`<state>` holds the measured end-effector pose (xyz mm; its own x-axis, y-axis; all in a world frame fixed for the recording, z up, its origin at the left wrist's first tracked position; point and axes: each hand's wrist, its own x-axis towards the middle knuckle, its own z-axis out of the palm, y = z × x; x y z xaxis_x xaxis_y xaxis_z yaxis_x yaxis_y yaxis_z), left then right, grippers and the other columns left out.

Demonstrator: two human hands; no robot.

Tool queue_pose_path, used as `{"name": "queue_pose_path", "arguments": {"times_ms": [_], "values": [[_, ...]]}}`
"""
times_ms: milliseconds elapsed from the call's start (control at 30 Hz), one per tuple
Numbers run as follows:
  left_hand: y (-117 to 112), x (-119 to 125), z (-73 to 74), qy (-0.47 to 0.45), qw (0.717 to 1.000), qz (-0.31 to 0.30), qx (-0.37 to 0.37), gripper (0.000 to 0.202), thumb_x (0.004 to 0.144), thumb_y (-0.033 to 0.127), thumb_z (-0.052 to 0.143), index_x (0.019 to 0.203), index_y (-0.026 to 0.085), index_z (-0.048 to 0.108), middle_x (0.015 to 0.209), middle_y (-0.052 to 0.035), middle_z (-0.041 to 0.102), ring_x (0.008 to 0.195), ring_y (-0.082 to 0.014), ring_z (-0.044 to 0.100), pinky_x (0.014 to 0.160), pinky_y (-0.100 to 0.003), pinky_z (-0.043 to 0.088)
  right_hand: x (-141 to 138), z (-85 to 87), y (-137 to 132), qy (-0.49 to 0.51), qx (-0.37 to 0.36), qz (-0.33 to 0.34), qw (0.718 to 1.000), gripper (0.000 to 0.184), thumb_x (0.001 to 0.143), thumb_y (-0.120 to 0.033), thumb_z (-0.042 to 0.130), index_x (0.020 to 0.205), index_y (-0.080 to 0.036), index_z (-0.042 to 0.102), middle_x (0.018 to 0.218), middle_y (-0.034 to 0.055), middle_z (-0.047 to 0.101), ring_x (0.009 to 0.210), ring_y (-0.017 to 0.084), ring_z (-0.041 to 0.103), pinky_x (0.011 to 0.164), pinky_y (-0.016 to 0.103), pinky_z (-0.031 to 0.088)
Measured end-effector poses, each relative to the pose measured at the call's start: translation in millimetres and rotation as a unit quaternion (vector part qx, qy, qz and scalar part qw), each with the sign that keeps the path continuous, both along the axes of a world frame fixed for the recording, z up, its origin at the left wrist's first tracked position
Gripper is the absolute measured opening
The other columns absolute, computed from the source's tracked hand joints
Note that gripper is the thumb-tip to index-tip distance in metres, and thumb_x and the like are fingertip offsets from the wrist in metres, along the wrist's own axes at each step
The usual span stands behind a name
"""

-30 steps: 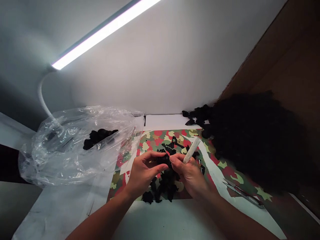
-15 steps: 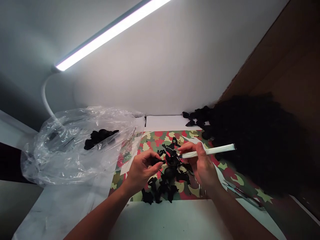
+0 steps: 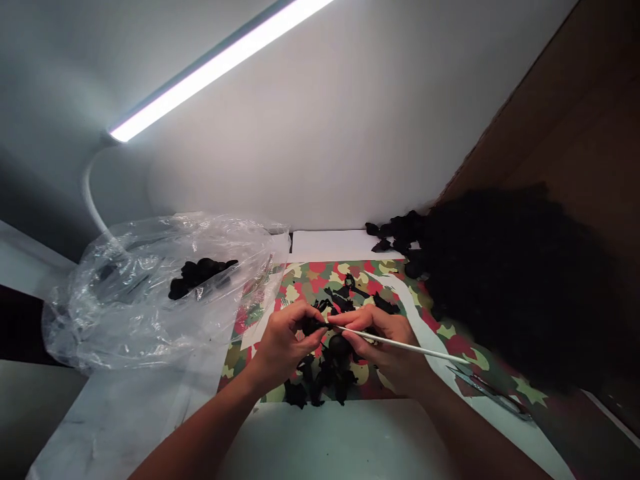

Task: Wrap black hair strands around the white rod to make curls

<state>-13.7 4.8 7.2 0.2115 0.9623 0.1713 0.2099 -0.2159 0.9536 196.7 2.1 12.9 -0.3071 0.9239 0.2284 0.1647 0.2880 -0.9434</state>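
Observation:
My left hand (image 3: 285,340) pinches a small dark black piece (image 3: 311,327) between thumb and fingertips. Closed around a slim white-handled tool (image 3: 415,347), my right hand (image 3: 390,337) has the tool's narrow end up against that piece. The fingertips of both hands nearly meet there, and they hide the tool's tip. Below and behind them, ragged black scraps (image 3: 327,380) and a rounded black piece (image 3: 340,345) lie on a camouflage-patterned sheet (image 3: 300,277).
At left lies a clear plastic bag (image 3: 125,320) with black pieces (image 3: 203,273) on or in it. A large black heap (image 3: 500,280) fills the right side, against brown cardboard (image 3: 575,127). Scissors (image 3: 493,395) rest near my right forearm. A lit tube lamp (image 3: 215,73) hangs above.
My right hand has moved left and slightly down to my left hand, bringing the tool from above the scraps to the black piece. The tool has turned edge-on. My left hand has barely moved.

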Motion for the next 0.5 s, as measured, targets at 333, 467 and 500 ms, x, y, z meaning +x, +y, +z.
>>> {"name": "queue_pose_path", "arguments": {"times_ms": [333,467,500], "values": [[1.3,-0.4,2.0,0.022,1.0,-0.002,0.005,0.003,0.081,0.019,0.068,0.08,0.017,0.066,0.069,0.0001,0.062,0.058,-0.0107,0.053,0.053,-0.021,0.043,2.7,-2.9,0.1,-0.014,-0.025,0.025,0.999,0.019,0.094,-0.036,0.065,0.082,-0.021,0.066,0.108,0.0082,0.079,0.078,0.02,0.074,0.064,0.03,0.055],[1.5,-0.9,2.4,0.031,0.999,0.0,0.006,0.001,0.08,0.018,0.068,0.079,0.017,0.067,0.069,0.0004,0.063,0.059,-0.0109,0.054,0.054,-0.021,0.042,3.0,-2.0,0.2,-0.028,-0.04,0.019,0.999,0.021,0.094,-0.038,0.066,0.081,-0.022,0.066,0.109,0.0089,0.079,0.082,0.022,0.075,0.07,0.033,0.057],[1.6,-1.0,2.3,0.033,0.999,-0.002,0.007,0.001,0.08,0.018,0.068,0.08,0.018,0.067,0.069,0.0006,0.063,0.059,-0.0109,0.054,0.054,-0.021,0.042,2.5,-0.7,0.2,-0.03,-0.04,0.019,0.999,0.021,0.094,-0.038,0.066,0.081,-0.022,0.066,0.109,0.0089,0.079,0.084,0.023,0.075,0.072,0.034,0.057]]}}
